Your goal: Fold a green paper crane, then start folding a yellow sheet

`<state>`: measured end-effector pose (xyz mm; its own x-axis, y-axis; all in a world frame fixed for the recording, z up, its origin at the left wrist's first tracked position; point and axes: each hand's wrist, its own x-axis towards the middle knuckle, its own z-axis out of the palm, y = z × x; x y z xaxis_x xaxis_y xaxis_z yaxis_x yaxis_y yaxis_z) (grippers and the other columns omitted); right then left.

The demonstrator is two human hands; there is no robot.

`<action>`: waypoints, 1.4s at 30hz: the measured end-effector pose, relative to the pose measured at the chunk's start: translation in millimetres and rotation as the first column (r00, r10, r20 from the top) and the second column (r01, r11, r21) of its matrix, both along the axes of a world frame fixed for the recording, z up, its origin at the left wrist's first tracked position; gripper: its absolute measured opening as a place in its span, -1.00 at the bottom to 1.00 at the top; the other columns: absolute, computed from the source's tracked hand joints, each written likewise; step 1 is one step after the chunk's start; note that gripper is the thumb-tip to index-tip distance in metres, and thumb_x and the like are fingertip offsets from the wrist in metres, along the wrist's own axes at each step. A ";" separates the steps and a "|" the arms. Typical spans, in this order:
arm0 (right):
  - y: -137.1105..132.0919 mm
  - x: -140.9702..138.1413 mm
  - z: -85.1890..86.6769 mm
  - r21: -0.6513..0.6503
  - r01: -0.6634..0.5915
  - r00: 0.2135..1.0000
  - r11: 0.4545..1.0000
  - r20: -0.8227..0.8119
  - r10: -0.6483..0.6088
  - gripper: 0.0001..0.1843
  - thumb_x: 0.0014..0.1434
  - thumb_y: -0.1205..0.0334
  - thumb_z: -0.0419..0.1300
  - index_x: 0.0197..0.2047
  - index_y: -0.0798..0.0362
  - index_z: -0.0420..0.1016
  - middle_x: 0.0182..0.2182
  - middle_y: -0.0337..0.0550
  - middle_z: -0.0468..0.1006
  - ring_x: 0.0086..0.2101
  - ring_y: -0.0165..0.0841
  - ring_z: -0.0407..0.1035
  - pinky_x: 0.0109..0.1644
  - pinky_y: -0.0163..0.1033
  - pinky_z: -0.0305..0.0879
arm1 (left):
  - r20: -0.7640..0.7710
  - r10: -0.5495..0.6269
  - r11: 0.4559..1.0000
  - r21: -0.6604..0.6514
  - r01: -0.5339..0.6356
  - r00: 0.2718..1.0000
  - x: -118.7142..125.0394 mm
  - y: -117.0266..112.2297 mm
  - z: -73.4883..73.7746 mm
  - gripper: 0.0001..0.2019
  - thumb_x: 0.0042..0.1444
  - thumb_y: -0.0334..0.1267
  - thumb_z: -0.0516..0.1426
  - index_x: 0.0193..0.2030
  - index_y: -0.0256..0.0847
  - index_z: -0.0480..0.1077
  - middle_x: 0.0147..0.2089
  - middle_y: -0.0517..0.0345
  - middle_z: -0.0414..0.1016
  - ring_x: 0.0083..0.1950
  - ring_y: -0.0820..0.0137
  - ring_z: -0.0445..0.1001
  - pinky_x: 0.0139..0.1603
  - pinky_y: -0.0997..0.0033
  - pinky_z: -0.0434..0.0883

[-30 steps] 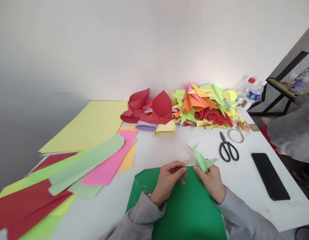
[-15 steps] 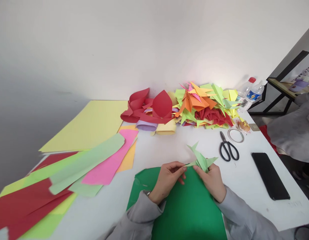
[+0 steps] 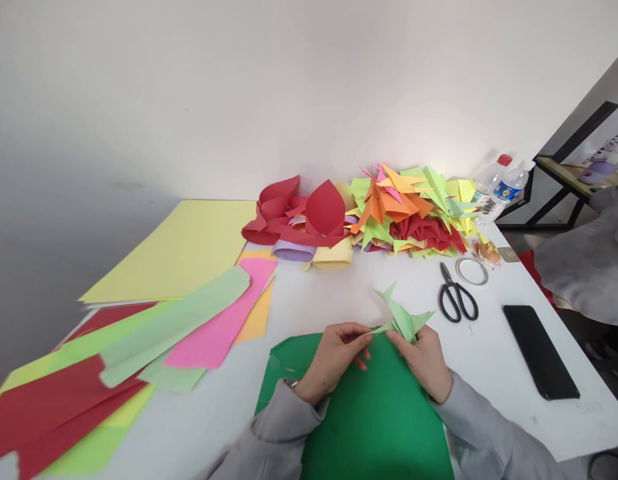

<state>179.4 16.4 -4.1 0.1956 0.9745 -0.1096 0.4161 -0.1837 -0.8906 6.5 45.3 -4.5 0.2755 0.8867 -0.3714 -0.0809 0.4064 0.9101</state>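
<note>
A light green folded paper figure (image 3: 401, 319) with pointed tips is held over the far edge of a green sheet (image 3: 379, 413). My left hand (image 3: 335, 360) pinches the figure's left tip between thumb and fingers. Around its lower right part my right hand (image 3: 425, 360) is closed, the thumb pressed on the near side; its other fingers are partly hidden behind the paper. To the right of my hands lie black-handled scissors (image 3: 455, 297).
Loose coloured paper strips (image 3: 209, 313) and a large yellow sheet (image 3: 173, 250) lie left. Folded paper pieces (image 3: 403, 210) and red paper shapes (image 3: 326, 210) pile up against the wall. A tape roll (image 3: 471, 271), phone (image 3: 541, 351) and bottles (image 3: 507, 190) stand or lie right. A person's grey sleeve (image 3: 589, 260) shows beyond.
Almost nothing differs. My left hand and forearm have shifted very slightly left, and the figure's right tip sits a touch higher and further left. Both hands keep their hold.
</note>
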 end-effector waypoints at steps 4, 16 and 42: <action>0.0 -0.1 -2.4 0.016 -0.012 1.000 1.000 -0.003 0.012 -0.56 0.03 -0.12 0.25 -0.39 0.16 0.53 -0.53 -0.09 0.57 -0.48 -0.25 0.40 -0.40 -0.23 0.30 | -0.040 -0.027 1.000 -0.015 0.026 0.999 -0.5 0.4 1.8 -0.66 -0.18 -0.03 0.33 -0.46 -0.31 0.49 -0.68 0.22 0.40 -0.68 0.48 0.35 -0.65 0.49 0.37; 0.1 -0.1 -2.7 0.005 -0.003 1.000 1.000 0.006 0.002 -0.54 0.02 -0.13 0.27 -0.36 0.18 0.56 -0.49 -0.05 0.61 -0.45 -0.22 0.43 -0.36 -0.20 0.35 | -0.013 -0.016 1.000 -0.016 0.016 1.000 -0.6 -0.1 2.5 -0.72 -0.14 -0.07 0.29 -0.49 -0.29 0.47 -0.68 0.22 0.40 -0.67 0.48 0.34 -0.64 0.50 0.36; 2.9 0.1 1.7 -0.040 -0.012 1.000 0.999 -0.016 0.012 -0.57 0.01 -0.16 0.24 -0.45 0.09 0.50 -0.67 -0.16 0.49 -0.49 -0.20 0.43 -0.51 -0.24 0.26 | 0.007 -0.081 0.996 0.025 0.081 0.997 -4.9 2.5 1.1 -0.62 -0.11 0.03 0.30 -0.39 -0.33 0.51 -0.50 0.12 0.44 -0.56 0.45 0.40 -0.67 0.51 0.41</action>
<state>179.5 19.2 -2.4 0.1819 0.9715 -0.1518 0.4043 -0.2146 -0.8891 1.6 47.8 -3.4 0.3496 0.8702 -0.3471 -0.0557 0.3891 0.9195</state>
